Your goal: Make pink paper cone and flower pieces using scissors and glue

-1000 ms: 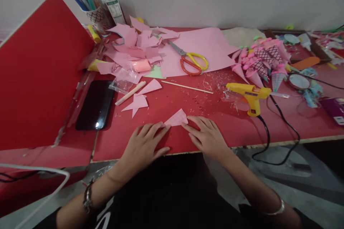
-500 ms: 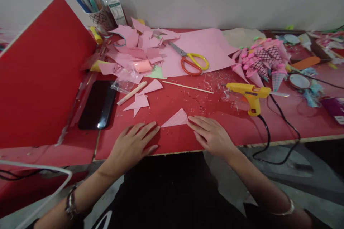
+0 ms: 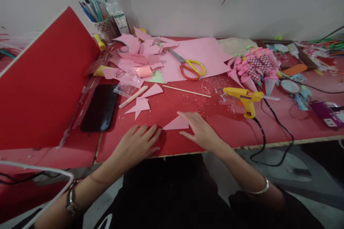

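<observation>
A pink paper wedge (image 3: 176, 124) lies flat on the red table near its front edge, its narrow tip pointing left. My left hand (image 3: 139, 141) rests open on the table, fingertips at that tip. Over the wide end lies my right hand (image 3: 200, 128), open, its fingers stretched across the paper's upper right corner and the thumb apart below. Just beyond are more cut pink pieces (image 3: 143, 104), a pale wooden stick (image 3: 133, 97) and a thin wooden skewer (image 3: 186, 91).
Scissors (image 3: 189, 68) lie on a large pink sheet (image 3: 206, 50) beside paper scraps (image 3: 131, 57). To the right are a yellow glue gun (image 3: 245, 96) with its cord and a pile of pink paper cones (image 3: 255, 64). A phone (image 3: 99, 109) and a red board (image 3: 48, 86) are leftward.
My right hand has moved left and slightly up, from the wedge's right edge onto its upper right corner. My left hand stays by the tip. The camera view has shifted a little.
</observation>
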Demonstrator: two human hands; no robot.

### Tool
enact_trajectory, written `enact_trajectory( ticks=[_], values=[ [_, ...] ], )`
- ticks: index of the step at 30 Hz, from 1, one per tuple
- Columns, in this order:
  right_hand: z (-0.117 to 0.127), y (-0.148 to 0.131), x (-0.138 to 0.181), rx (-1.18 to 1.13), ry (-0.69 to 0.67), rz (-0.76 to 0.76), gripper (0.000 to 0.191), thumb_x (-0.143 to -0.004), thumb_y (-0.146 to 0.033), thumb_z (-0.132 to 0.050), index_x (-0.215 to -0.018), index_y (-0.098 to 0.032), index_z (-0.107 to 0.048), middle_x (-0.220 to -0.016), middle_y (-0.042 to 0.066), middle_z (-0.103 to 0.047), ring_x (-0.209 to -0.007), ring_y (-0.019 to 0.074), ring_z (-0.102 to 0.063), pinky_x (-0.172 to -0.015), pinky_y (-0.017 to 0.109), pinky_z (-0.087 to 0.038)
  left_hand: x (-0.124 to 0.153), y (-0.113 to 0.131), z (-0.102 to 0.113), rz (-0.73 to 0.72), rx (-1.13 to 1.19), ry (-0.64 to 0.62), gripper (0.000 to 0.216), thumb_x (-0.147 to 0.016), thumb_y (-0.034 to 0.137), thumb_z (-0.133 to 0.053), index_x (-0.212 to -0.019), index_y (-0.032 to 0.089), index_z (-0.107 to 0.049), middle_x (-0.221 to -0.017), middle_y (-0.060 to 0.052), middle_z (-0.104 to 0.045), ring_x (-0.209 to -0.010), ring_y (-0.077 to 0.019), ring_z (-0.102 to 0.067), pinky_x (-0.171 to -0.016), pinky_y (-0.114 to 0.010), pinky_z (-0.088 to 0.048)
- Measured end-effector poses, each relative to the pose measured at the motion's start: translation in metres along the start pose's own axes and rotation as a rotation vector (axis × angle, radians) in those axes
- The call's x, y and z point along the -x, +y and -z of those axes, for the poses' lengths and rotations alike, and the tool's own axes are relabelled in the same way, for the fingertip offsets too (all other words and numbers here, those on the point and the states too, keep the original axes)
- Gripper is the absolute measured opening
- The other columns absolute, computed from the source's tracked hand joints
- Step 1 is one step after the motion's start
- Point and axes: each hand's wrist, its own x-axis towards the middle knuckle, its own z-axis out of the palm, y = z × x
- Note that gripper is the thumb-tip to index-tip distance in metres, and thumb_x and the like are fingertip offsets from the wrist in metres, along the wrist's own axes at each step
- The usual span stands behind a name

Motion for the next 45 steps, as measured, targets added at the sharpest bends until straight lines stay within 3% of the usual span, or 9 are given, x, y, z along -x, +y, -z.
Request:
enact_trajectory(
  ticks=[8,14,20,25,30,35,37,40,45],
  values=[
    [-0.001,0.001,-0.012,-0.117,-0.044,0.046,0.019,-0.077,-0.01,-0.045,-0.09,-0.017,-0.057,-0.09,0.005,-0.064,-0.085,0.0168,-0.058,-0.076,0.034,-0.045,0.002,-0.004,0.0,0.08,0.095,0.087,0.046,-0.079,0.047,-0.048,-0.115,0.019,-0.051,-0.111,-0.007,-0.059,-0.09,-0.0224,-0.055,-0.079,-0.036,-0.042],
    [0.005,0.011,-0.023,-0.101,0.059,0.186,0.019,-0.072,-0.004,-0.047,-0.071,-0.017,-0.059,-0.084,0.004,-0.066,-0.081,0.0156,-0.059,-0.074,0.032,-0.044,-0.02,-0.004,0.007,0.049,0.122,0.274,0.032,-0.087,0.029,-0.039,-0.115,0.022,-0.052,-0.116,-0.005,-0.057,-0.104,-0.0197,-0.05,-0.087,-0.033,-0.039],
    [0.0,0.025,-0.029,-0.074,0.039,0.227,0.02,-0.073,-0.006,-0.048,-0.073,-0.019,-0.063,-0.096,0.006,-0.065,-0.091,0.0168,-0.058,-0.079,0.035,-0.045,-0.036,0.003,-0.005,-0.045,0.198,0.113,0.05,-0.082,0.048,-0.041,-0.123,0.02,-0.045,-0.127,-0.006,-0.049,-0.119,-0.0222,-0.038,-0.102,-0.042,-0.023],
    [0.001,0.035,-0.013,-0.073,0.047,0.203,0.028,-0.077,-0.007,-0.04,-0.081,-0.02,-0.065,-0.102,0.007,-0.063,-0.095,0.0168,-0.057,-0.081,0.038,-0.045,-0.037,0.004,-0.005,-0.073,0.242,0.044,0.049,-0.081,0.05,-0.041,-0.124,0.025,-0.044,-0.128,-0.008,-0.046,-0.119,-0.0235,-0.038,-0.099,-0.043,-0.027],
    [0.015,0.04,0.013,-0.067,0.234,0.007,0.025,-0.077,-0.01,-0.038,-0.077,-0.02,-0.061,-0.087,0.006,-0.063,-0.083,0.0163,-0.058,-0.074,0.035,-0.047,-0.04,0.01,-0.003,-0.019,0.226,0.035,0.049,-0.08,0.049,-0.044,-0.123,0.026,-0.044,-0.123,-0.008,-0.049,-0.112,-0.0249,-0.043,-0.095,-0.042,-0.032],
    [0.028,0.057,0.04,0.132,0.845,-0.476,0.012,-0.076,-0.019,-0.039,-0.074,-0.02,-0.05,-0.068,0.004,-0.053,-0.062,0.0163,-0.051,-0.058,0.031,-0.045,-0.047,0.02,-0.001,0.058,0.195,0.057,0.045,-0.081,0.044,-0.046,-0.121,0.024,-0.046,-0.116,-0.009,-0.052,-0.103,-0.0249,-0.046,-0.084,-0.037,-0.041],
    [0.032,0.07,0.047,0.23,0.964,-0.631,0.012,-0.074,-0.026,-0.043,-0.081,-0.018,-0.048,-0.075,0.006,-0.051,-0.066,0.0185,-0.049,-0.061,0.034,-0.044,-0.05,0.022,0.001,0.097,0.187,0.052,0.044,-0.082,0.042,-0.046,-0.121,0.022,-0.046,-0.114,-0.01,-0.052,-0.1,-0.0245,-0.046,-0.079,-0.035,-0.043],
    [0.037,0.091,0.05,0.349,0.912,-0.734,0.032,-0.068,-0.034,-0.05,-0.092,-0.014,-0.046,-0.089,0.013,-0.051,-0.084,0.0255,-0.048,-0.074,0.045,-0.041,-0.053,0.022,0.004,0.106,0.181,0.034,0.044,-0.083,0.042,-0.042,-0.121,0.019,-0.045,-0.112,-0.011,-0.052,-0.097,-0.0241,-0.047,-0.077,-0.034,-0.043],
    [0.047,0.115,0.038,0.312,0.524,-0.864,0.031,-0.069,-0.034,-0.049,-0.091,-0.012,-0.05,-0.086,0.015,-0.056,-0.086,0.0296,-0.052,-0.074,0.045,-0.04,-0.055,0.022,0.001,0.12,0.193,0.033,0.045,-0.084,0.043,-0.041,-0.122,0.019,-0.045,-0.116,-0.009,-0.052,-0.097,-0.0243,-0.047,-0.078,-0.035,-0.043]
  ],
)
